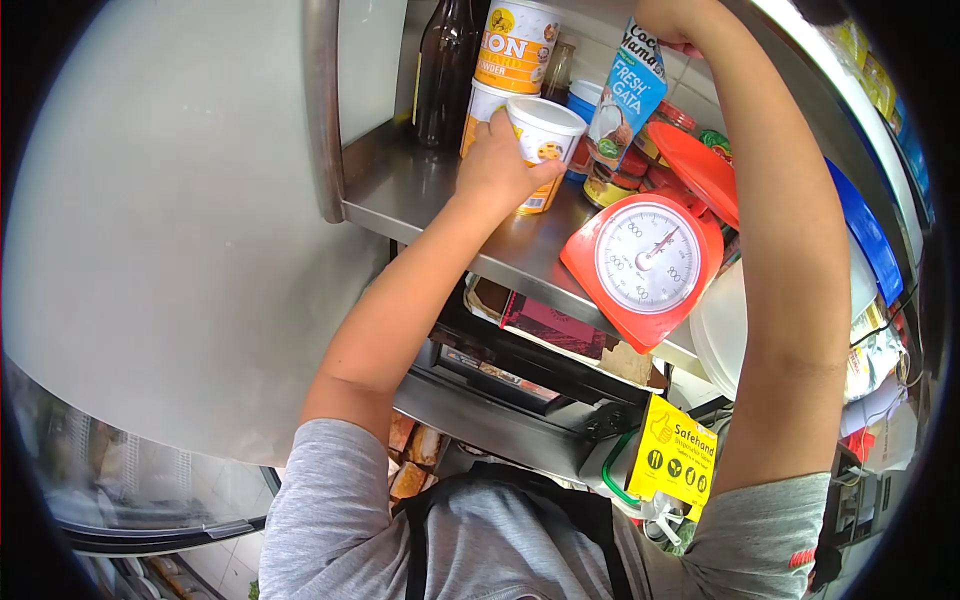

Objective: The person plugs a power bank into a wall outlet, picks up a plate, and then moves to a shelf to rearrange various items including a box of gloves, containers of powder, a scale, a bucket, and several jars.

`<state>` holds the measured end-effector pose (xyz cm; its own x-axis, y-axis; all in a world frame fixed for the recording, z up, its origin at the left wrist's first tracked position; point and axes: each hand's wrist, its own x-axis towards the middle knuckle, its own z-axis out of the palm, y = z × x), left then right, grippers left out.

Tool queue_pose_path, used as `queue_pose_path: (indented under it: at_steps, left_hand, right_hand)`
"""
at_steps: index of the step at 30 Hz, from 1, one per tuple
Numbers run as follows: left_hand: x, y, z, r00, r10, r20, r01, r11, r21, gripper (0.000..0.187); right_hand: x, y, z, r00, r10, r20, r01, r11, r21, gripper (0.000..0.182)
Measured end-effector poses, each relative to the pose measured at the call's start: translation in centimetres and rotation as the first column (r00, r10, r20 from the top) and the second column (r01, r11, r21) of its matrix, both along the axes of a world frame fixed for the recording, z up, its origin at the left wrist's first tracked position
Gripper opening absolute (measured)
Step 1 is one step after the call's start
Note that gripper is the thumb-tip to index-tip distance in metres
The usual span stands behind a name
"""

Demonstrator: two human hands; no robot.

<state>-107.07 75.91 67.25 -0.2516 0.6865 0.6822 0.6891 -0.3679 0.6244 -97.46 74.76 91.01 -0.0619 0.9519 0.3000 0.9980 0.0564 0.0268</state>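
My left hand [503, 167] is wrapped round a white and orange tin [547, 118] with a pale lid, standing at the front of a steel shelf [400, 185]. Just behind it, two similar tins are stacked, the upper tin [517, 45] reading as a powder. At the top of the view my right hand [678, 22] grips the upper end of a blue coconut milk carton [627, 95] marked "Fresh Gata". The carton is tilted, above some jars. Part of my right hand is cut off by the frame's edge.
A red kitchen scale [648, 255] with a round dial sits at the shelf's front edge. A dark bottle [445, 75] stands at the left, and lidded jars [605, 187] crowd behind the scale. A yellow glove box [675, 455] is below. A large pale panel [170, 230] fills the left side.
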Motion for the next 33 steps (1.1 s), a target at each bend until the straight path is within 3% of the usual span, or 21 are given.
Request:
queue_pose_path:
  at_steps: [6, 9, 14, 17, 19, 23, 25, 28, 33]
  left_hand:
    - [-0.4, -1.2, 0.2, 0.993, 0.095, 0.076, -0.092, 0.995, -0.043, 0.076]
    - [-1.1, -1.2, -0.4, 0.992, 0.070, 0.106, -0.065, 0.996, -0.057, 0.081]
    - [-1.7, -0.7, -0.9, 0.985, -0.096, 0.146, 0.109, 0.990, -0.084, 0.086]
    - [-1.9, -1.2, -0.3, 0.975, -0.071, 0.209, 0.077, 0.997, -0.024, 0.082]
    - [-2.3, -1.3, 0.4, 0.967, -0.065, 0.245, 0.046, 0.995, 0.084, 0.079]
    - [-2.7, -1.4, 4.5, 0.957, -0.164, 0.239, 0.084, 0.946, 0.313, 0.076]
    - [-1.9, -2.0, 7.6, 0.981, -0.106, 0.160, 0.044, 0.936, 0.349, 0.078]
    - [-0.2, -0.4, 11.7, 0.983, -0.162, 0.088, 0.121, 0.928, 0.352, 0.069]
    - [2.7, 5.7, 15.8, 0.984, -0.177, 0.003, 0.173, 0.963, 0.207, 0.081]
  right_hand:
    - [-0.1, 1.3, -2.2, 0.987, -0.142, 0.073, 0.147, 0.986, -0.078, 0.011]
    - [2.1, 3.7, -4.0, 0.977, 0.126, 0.171, -0.092, 0.976, -0.198, 0.011]
    - [2.0, 3.6, -4.9, 0.977, 0.212, -0.019, -0.202, 0.899, -0.389, 0.017]
    - [2.4, 2.4, -3.6, 0.989, 0.149, -0.016, -0.150, 0.972, -0.182, 0.017]
    - [2.6, 0.4, -2.9, 0.972, 0.142, 0.189, -0.133, 0.989, -0.063, 0.017]
    - [3.8, -4.6, -1.8, 0.921, 0.279, 0.270, -0.327, 0.933, 0.150, 0.018]
    - [5.1, -7.5, -1.7, 0.883, 0.375, 0.280, -0.442, 0.865, 0.236, 0.019]
    - [7.4, -11.7, -2.1, 0.830, 0.469, 0.301, -0.551, 0.769, 0.323, 0.022]
    - [11.4, -17.3, -3.6, 0.818, 0.478, 0.320, -0.571, 0.741, 0.353, 0.027]
